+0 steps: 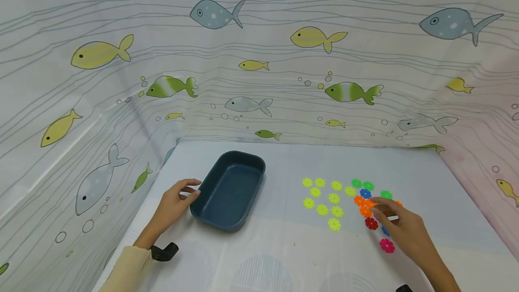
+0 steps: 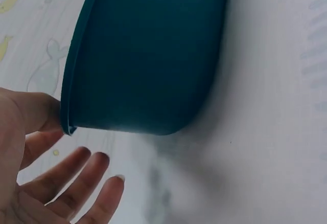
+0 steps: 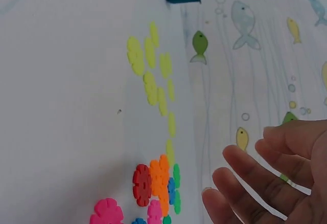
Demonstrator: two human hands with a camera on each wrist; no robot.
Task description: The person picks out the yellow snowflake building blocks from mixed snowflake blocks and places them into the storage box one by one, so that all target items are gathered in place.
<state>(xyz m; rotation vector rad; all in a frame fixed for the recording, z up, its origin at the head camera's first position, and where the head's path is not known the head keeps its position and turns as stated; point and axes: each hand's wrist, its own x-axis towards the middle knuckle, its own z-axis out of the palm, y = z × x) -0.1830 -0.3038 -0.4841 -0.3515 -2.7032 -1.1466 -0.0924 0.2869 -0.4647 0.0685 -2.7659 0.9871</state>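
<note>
A dark blue rectangular bin (image 1: pixel 231 193) stands on the left of the table. My left hand (image 1: pixel 174 206) is at its left rim, thumb right at the edge and the other fingers loosely spread outside the bin, as the left wrist view also shows. On the right, my right hand (image 1: pixel 405 226) hovers over notched plastic flower discs, fingers loosely bent and nothing visible between them. Nearest to its fingertips are orange discs (image 1: pixel 366 211) and a dark red disc (image 1: pixel 371 223). A pink disc (image 1: pixel 387 245) lies nearer me. The hand hides part of this cluster.
Several yellow discs (image 1: pixel 322 210) lie spread between the bin and the coloured cluster. Green discs (image 1: pixel 356 184) and a blue disc (image 1: pixel 365 193) lie at the cluster's far side. A fish-patterned sheet (image 1: pixel 259 89) walls the table at the back and sides.
</note>
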